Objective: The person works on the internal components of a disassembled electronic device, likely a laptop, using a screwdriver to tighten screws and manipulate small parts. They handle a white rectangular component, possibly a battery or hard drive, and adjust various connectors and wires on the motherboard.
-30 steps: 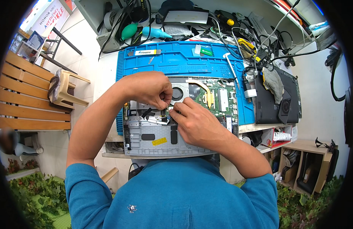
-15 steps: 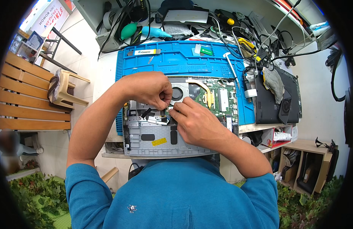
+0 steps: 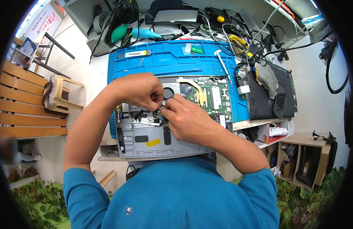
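A single head-worn fisheye camera looks steeply down from above the person's chest onto the counter (image 3: 260, 123), close enough that the two hands fill the middle. The opened laptop (image 3: 157, 141) lies near, the blue mat (image 3: 165, 63) beyond it, and cluttered tools sit far at the top. Straight edges bend toward the dark round rim.

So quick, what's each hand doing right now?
Left hand: fingers pinched shut over the opened laptop; what it grips cannot be told.
Right hand: fingertips pinched at the same spot, contents hidden.

Both hands (image 3: 165, 105) over opened laptop (image 3: 161, 139)
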{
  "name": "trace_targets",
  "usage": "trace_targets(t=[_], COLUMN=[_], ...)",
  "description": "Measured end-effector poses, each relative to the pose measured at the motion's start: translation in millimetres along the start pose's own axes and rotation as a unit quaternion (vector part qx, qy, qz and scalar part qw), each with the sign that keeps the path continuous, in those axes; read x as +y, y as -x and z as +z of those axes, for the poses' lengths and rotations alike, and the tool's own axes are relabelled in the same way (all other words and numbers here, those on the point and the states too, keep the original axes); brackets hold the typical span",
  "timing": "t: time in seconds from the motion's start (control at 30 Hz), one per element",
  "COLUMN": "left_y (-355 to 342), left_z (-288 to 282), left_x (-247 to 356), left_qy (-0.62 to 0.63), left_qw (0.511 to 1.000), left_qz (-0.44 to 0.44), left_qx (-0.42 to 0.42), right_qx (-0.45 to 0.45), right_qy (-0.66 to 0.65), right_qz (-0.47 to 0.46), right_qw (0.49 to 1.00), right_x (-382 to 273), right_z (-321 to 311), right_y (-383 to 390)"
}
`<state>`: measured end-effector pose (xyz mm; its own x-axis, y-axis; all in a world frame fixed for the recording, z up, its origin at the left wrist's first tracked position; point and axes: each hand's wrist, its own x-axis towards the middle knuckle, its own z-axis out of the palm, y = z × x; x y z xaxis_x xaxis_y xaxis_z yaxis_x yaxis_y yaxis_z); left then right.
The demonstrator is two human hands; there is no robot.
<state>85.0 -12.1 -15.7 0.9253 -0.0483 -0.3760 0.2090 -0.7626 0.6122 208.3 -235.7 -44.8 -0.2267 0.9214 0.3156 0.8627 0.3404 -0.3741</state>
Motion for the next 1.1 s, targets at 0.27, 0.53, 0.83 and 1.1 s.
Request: trace_targets(t=[0.27, 0.53, 0.83, 1.1], left_y=[0.0, 5.9, 15.4, 19.7], left_z=[2.3, 2.9, 14.9, 19.4], left_x=[-2.5, -0.4, -9.4, -6.4], left_qy=[0.009, 0.022, 0.038, 0.066], left_qw=[1.000, 0.999, 0.992, 0.991], left_qz=[0.009, 0.008, 0.073, 0.056], left_qx=[0.015, 0.027, 0.092, 0.099], right_qx=[-0.017, -0.033, -0.062, -0.051], right_qy=[0.001, 0.029, 0.023, 0.034], right_qz=[0.008, -0.010, -0.012, -0.017], right_qw=[1.000, 0.999, 0.998, 0.998], right_x=[-1.7, 2.4, -1.7, -2.6], right_z=[-0.4, 2.0, -3.0, -1.2], right_y=[-3.6, -5.5, -10.5, -4.1])
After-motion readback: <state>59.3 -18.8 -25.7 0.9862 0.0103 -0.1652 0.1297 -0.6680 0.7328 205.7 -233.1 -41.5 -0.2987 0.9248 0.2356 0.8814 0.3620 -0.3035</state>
